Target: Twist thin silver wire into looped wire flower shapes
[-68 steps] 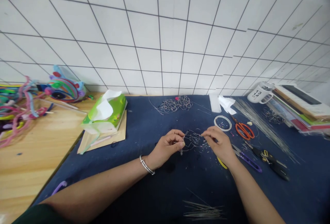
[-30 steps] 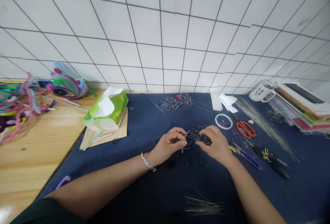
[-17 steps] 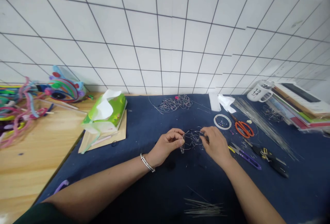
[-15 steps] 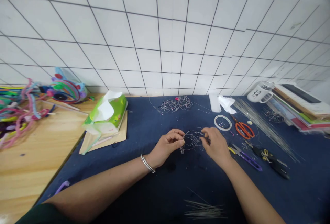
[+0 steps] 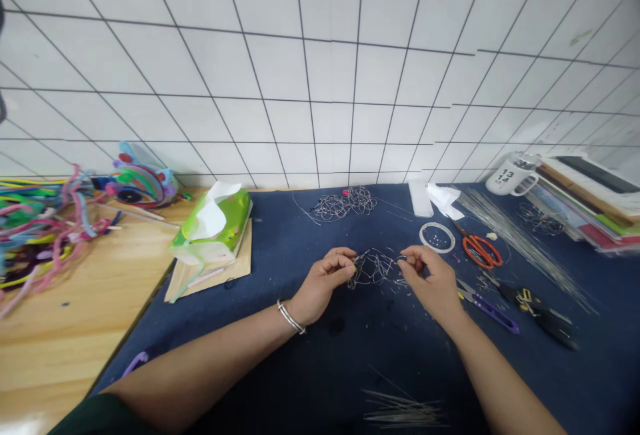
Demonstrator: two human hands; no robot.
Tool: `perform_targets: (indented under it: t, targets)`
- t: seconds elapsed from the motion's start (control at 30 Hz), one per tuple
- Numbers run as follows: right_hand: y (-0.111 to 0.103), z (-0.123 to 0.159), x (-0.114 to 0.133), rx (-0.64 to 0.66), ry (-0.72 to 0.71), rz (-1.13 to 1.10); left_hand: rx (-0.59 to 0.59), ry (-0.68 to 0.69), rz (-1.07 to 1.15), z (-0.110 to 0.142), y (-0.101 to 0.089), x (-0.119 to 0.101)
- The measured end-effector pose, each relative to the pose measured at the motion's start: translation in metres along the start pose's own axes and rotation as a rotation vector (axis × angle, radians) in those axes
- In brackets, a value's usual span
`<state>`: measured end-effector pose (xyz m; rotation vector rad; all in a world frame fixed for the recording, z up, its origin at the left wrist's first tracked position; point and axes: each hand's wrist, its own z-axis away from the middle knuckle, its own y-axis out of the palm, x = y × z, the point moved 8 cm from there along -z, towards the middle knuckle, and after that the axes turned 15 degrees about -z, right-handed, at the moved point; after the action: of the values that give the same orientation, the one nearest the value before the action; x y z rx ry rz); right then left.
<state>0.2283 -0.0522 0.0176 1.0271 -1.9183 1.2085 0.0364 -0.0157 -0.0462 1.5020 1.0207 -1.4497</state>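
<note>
A tangle of thin silver wire [image 5: 376,268] hangs just above the dark blue cloth [image 5: 280,255] between my two hands. My left hand [image 5: 323,285], with a silver bangle on its wrist, pinches the tangle's left edge with closed fingers. My right hand [image 5: 433,281] pinches the right edge, thumb and forefinger pressed together. A second wire tangle with a pink bead [image 5: 345,203] lies further back near the wall.
Tape ring [image 5: 437,237], orange scissors [image 5: 481,251], purple snips [image 5: 490,306] and black pliers [image 5: 540,306] lie to the right, beside a long bundle of straight wires [image 5: 520,241]. Short cut wires [image 5: 400,411] lie near me. Green tissue pack [image 5: 213,225], mug [image 5: 513,175], books and pipe cleaners [image 5: 40,221] surround.
My right hand has drawn slightly away to the right, so the wire tangle is stretched wider between the hands. The view has shifted a little to the left.
</note>
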Motion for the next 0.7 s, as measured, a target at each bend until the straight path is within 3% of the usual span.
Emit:
perform_targets:
  t: [0.37, 0.7]
  targets:
    - [-0.004, 0.001, 0.007, 0.01, -0.055, -0.035, -0.029, -0.013, -0.02, 0.0, -0.001, -0.001]
    - [-0.007, 0.0, -0.004, 0.005, 0.081, -0.143, -0.026, -0.053, 0.016, 0.0, 0.002, 0.002]
